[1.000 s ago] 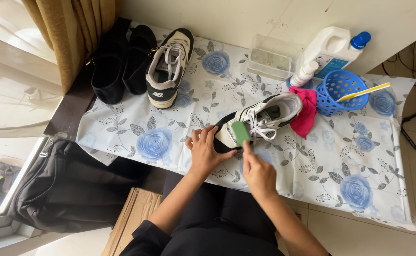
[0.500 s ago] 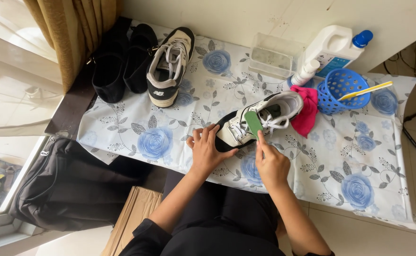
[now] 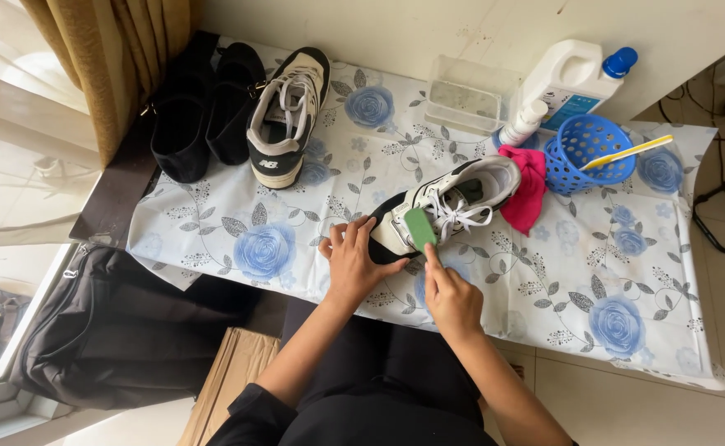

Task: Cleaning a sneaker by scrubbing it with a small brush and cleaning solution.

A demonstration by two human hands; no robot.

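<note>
Seen from above, a person sits at a low table (image 3: pixel 214 223) covered in a white cloth printed with blue roses. Nearest the viewer are dark trousers, with a brown cardboard box (image 3: pixel 230 380) and a black bag (image 3: pixel 106 330) on the floor to the near left. Two forearms reach up onto the near edge of the table. The left hand (image 3: pixel 350 260) lies spread, fingers over the toe end of a white sneaker (image 3: pixel 449 206), apparently pinning it so it will not slide. The right hand (image 3: pixel 449 293) is closed in a pinch on a small green pad (image 3: pixel 420 227), which is pressed against the near side of the shoe close to the laces, a grip that suits rubbing. The shoe lies near the table's middle, toe to the left and heel to the right, with its heel resting against a pink cloth (image 3: pixel 528 190). Just right of that cloth sits a blue basket (image 3: pixel 581 161) with a yellow toothbrush (image 3: pixel 627 151) laid across its rim (all within easy reach of the right hand). Farther back stand a small white bottle (image 3: pixel 521 124), a large white jug (image 3: pixel 569 83) with a blue cap, and a clear plastic tub (image 3: pixel 466 95). At the far left, well apart from the work, a second sneaker (image 3: pixel 288 116) lies beside a pair of black shoes (image 3: pixel 206 107), near a yellow curtain (image 3: pixel 106 58).
</note>
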